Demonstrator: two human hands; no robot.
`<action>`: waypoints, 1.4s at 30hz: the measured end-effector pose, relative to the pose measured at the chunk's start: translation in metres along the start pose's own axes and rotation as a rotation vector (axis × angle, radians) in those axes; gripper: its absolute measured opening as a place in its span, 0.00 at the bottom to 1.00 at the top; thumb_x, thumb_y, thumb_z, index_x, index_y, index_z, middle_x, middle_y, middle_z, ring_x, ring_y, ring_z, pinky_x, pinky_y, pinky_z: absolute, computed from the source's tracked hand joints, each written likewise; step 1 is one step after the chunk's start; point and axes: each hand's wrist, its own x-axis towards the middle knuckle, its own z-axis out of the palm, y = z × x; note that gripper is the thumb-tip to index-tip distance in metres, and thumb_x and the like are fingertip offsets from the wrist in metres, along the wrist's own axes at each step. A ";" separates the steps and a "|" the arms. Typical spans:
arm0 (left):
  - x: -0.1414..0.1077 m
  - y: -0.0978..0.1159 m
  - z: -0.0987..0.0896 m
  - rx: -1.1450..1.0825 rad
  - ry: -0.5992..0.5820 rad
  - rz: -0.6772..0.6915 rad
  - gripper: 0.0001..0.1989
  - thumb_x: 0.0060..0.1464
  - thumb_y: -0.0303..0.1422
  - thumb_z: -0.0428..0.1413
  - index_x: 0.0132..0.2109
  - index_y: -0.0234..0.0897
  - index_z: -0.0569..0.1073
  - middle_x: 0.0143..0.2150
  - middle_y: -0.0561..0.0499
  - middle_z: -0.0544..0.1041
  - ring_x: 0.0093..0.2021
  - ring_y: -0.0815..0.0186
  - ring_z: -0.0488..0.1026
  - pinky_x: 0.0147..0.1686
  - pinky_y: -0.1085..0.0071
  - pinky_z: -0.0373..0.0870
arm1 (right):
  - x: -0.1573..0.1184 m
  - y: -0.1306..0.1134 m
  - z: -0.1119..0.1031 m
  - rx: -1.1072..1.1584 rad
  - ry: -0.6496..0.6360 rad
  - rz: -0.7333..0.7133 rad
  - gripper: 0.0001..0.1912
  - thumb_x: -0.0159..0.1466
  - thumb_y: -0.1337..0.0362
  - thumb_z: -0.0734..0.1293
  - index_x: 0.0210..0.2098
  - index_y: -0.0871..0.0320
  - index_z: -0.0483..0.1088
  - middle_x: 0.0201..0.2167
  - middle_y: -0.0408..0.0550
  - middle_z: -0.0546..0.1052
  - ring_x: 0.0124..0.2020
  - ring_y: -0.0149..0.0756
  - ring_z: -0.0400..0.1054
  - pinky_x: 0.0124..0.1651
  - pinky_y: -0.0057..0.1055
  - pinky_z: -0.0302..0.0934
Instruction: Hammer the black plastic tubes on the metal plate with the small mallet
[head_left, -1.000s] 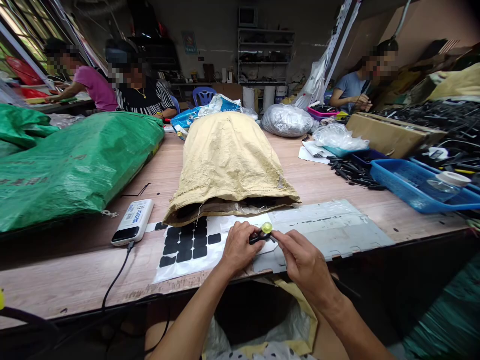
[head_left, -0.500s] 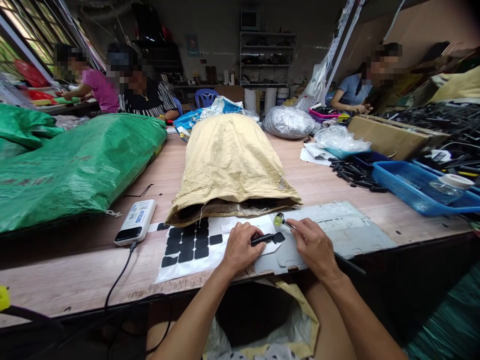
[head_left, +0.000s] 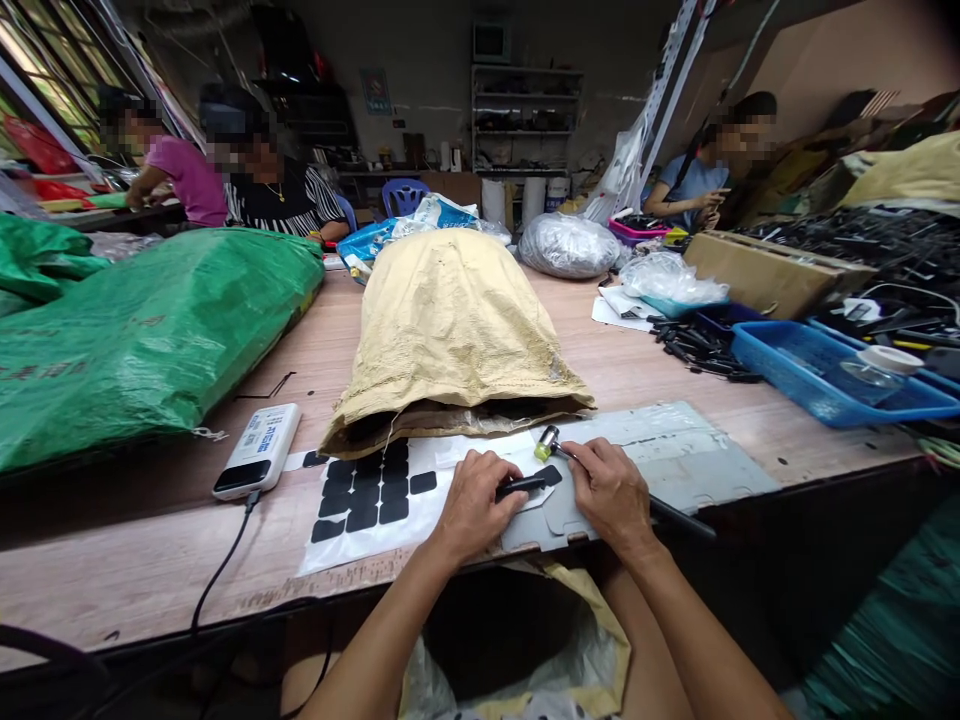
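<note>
My left hand (head_left: 477, 503) is closed on a short black rod (head_left: 520, 487), whose tip lies beside a black square patch (head_left: 550, 476) on the gray board (head_left: 660, 450). In my right hand (head_left: 611, 490) is a small hammer (head_left: 550, 440) with a metal head and a yellow-green face, held just above that patch; its black handle sticks out past my wrist. Left of my left hand, a white sheet (head_left: 435, 515) bears several black rounded squares. Behind both hands lies a beige woven sack (head_left: 457, 310), its mouth facing me.
A white power bank (head_left: 259, 450) with a cable and a green sack (head_left: 165, 330) are at left. Blue trays (head_left: 832, 385), black parts (head_left: 697, 350) and a cardboard box (head_left: 772, 270) stand at right. An open sack (head_left: 592, 620) is on my lap. Three people sit beyond.
The hammer head has turned, so its yellow-green face now points down and the metal part shows above. The whole view has shifted slightly. The person at right has raised their hands.
</note>
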 end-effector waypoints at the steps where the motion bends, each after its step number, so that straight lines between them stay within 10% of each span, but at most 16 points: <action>1: -0.006 0.007 -0.003 -0.028 -0.027 0.019 0.05 0.58 0.33 0.61 0.42 0.42 0.76 0.40 0.51 0.77 0.44 0.59 0.68 0.46 0.63 0.63 | 0.000 0.000 0.000 0.003 0.001 0.000 0.14 0.68 0.67 0.63 0.50 0.52 0.76 0.37 0.47 0.74 0.40 0.40 0.65 0.45 0.34 0.57; 8: -0.081 0.038 0.004 -0.208 -0.538 0.044 0.09 0.56 0.35 0.61 0.46 0.48 0.77 0.41 0.55 0.80 0.41 0.63 0.75 0.41 0.70 0.67 | -0.002 0.001 0.002 -0.001 0.013 0.009 0.14 0.68 0.66 0.63 0.50 0.51 0.76 0.37 0.47 0.74 0.41 0.39 0.65 0.45 0.34 0.56; 16: -0.132 -0.058 0.091 0.078 -0.670 -0.593 0.27 0.58 0.34 0.53 0.65 0.42 0.68 0.59 0.42 0.76 0.58 0.49 0.74 0.56 0.57 0.69 | -0.002 -0.001 0.002 -0.011 0.029 0.013 0.13 0.68 0.66 0.64 0.49 0.51 0.76 0.37 0.46 0.74 0.41 0.39 0.64 0.45 0.34 0.56; 21: -0.145 -0.064 0.100 0.098 -0.737 -0.519 0.30 0.56 0.32 0.55 0.66 0.40 0.67 0.64 0.40 0.72 0.64 0.48 0.69 0.62 0.55 0.65 | -0.002 0.000 0.003 -0.015 0.033 0.007 0.13 0.68 0.66 0.64 0.50 0.51 0.76 0.37 0.47 0.74 0.40 0.39 0.64 0.44 0.35 0.56; 28: -0.082 0.019 0.015 -0.103 -0.808 -0.073 0.15 0.53 0.39 0.61 0.47 0.44 0.81 0.37 0.50 0.82 0.36 0.59 0.78 0.36 0.69 0.71 | -0.003 0.000 0.003 -0.015 0.033 0.005 0.13 0.68 0.66 0.64 0.50 0.52 0.76 0.37 0.47 0.74 0.40 0.39 0.64 0.44 0.35 0.56; 32: -0.020 0.031 -0.028 -0.312 -0.663 0.048 0.13 0.61 0.41 0.56 0.47 0.41 0.80 0.35 0.54 0.80 0.33 0.68 0.74 0.32 0.76 0.66 | -0.002 -0.001 0.003 -0.010 0.033 0.011 0.14 0.68 0.67 0.64 0.50 0.52 0.76 0.37 0.47 0.74 0.40 0.39 0.64 0.44 0.35 0.56; 37: 0.064 0.001 -0.020 0.110 -0.037 -0.031 0.10 0.63 0.36 0.55 0.47 0.39 0.78 0.40 0.51 0.79 0.38 0.66 0.74 0.39 0.72 0.68 | -0.001 -0.001 0.003 -0.004 0.037 0.019 0.14 0.67 0.67 0.64 0.49 0.51 0.76 0.36 0.47 0.73 0.40 0.39 0.64 0.43 0.35 0.55; 42: 0.107 -0.014 0.005 0.331 0.066 -0.066 0.08 0.63 0.33 0.55 0.46 0.40 0.77 0.46 0.48 0.77 0.45 0.61 0.75 0.41 0.68 0.68 | -0.001 -0.001 0.002 0.003 0.034 0.019 0.14 0.67 0.67 0.64 0.50 0.51 0.76 0.36 0.48 0.73 0.40 0.39 0.64 0.43 0.34 0.55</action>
